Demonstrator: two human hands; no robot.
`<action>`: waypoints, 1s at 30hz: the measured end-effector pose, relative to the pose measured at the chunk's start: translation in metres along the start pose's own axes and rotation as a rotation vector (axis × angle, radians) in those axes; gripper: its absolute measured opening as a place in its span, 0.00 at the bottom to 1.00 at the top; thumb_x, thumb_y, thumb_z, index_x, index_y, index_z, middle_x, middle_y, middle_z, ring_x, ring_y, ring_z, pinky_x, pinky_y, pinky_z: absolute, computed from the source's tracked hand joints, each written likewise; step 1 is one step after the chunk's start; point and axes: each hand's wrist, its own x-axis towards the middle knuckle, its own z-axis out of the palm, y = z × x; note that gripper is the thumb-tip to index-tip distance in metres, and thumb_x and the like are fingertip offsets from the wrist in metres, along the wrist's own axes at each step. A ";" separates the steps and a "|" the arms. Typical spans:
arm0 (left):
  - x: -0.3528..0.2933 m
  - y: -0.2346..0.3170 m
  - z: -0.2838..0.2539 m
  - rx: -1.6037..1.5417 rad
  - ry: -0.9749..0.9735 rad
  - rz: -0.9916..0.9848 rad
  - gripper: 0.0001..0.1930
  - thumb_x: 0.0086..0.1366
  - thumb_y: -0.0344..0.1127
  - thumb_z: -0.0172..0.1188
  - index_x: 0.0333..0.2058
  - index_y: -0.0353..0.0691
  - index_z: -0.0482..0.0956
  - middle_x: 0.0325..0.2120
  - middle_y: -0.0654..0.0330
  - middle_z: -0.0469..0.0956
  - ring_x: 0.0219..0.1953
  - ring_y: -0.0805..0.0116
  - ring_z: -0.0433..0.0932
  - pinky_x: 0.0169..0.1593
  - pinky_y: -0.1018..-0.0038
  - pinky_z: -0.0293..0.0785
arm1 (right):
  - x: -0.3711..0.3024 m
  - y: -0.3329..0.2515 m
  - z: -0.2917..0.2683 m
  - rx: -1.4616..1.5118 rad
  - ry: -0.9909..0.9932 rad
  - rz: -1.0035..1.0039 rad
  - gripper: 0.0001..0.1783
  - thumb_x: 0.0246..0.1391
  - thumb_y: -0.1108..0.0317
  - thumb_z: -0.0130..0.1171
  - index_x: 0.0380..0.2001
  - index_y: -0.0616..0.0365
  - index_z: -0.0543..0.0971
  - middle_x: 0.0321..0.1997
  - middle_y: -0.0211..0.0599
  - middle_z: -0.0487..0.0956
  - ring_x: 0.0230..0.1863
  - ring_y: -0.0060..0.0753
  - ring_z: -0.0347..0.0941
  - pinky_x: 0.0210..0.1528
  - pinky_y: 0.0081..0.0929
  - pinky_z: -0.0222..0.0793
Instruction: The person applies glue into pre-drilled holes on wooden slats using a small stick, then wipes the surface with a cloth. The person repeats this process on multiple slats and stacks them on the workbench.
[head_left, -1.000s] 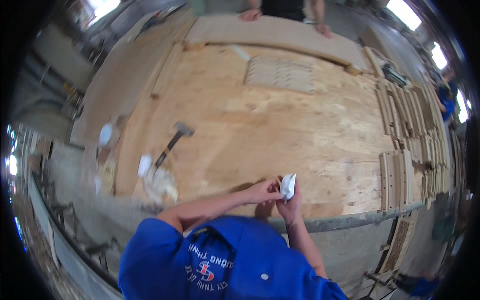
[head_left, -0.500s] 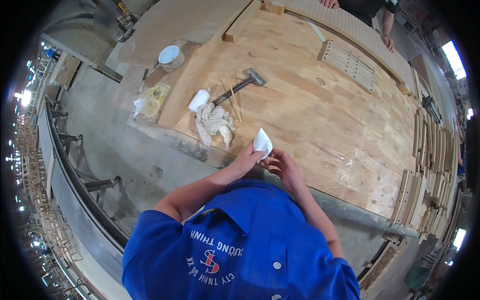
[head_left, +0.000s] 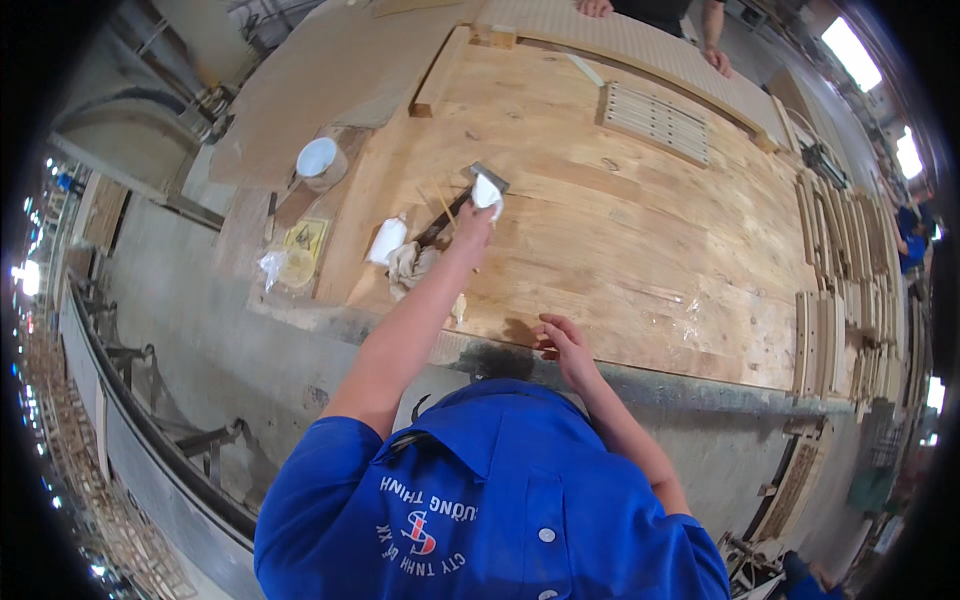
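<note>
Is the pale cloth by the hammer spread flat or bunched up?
Bunched up: the pale cloth lies in a crumpled heap, its folds showing near the hammer.

Blue collared shirt [head_left: 500, 510], white buttons [head_left: 546, 535], chest emblem [head_left: 421, 534]

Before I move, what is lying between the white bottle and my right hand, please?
In the head view, a crumpled cloth lies beside the white bottle, then your left forearm crosses; beyond it, bare wooden tabletop reaches toward your right hand.
</note>
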 end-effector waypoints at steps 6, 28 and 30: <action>0.009 -0.053 -0.005 0.119 -0.020 0.066 0.14 0.64 0.35 0.56 0.48 0.43 0.69 0.50 0.59 0.67 0.47 0.61 0.68 0.44 0.67 0.74 | -0.030 0.026 -0.043 0.152 0.123 0.049 0.19 0.64 0.55 0.53 0.52 0.54 0.74 0.40 0.26 0.80 0.35 0.18 0.74 0.37 0.20 0.68; -0.126 -0.191 0.264 0.530 -0.728 -0.320 0.14 0.70 0.35 0.51 0.50 0.35 0.71 0.40 0.53 0.78 0.33 0.68 0.79 0.36 0.76 0.78 | -0.182 -0.016 -0.481 -0.464 1.308 -0.362 0.19 0.53 0.59 0.58 0.41 0.62 0.80 0.40 0.51 0.81 0.44 0.51 0.77 0.48 0.40 0.71; -0.132 -0.197 0.277 0.579 -0.701 -0.301 0.14 0.70 0.35 0.51 0.50 0.35 0.71 0.40 0.53 0.78 0.33 0.68 0.79 0.35 0.75 0.79 | -0.191 -0.028 -0.529 -0.649 1.450 -0.347 0.19 0.50 0.60 0.60 0.42 0.60 0.80 0.47 0.51 0.78 0.53 0.52 0.71 0.58 0.42 0.65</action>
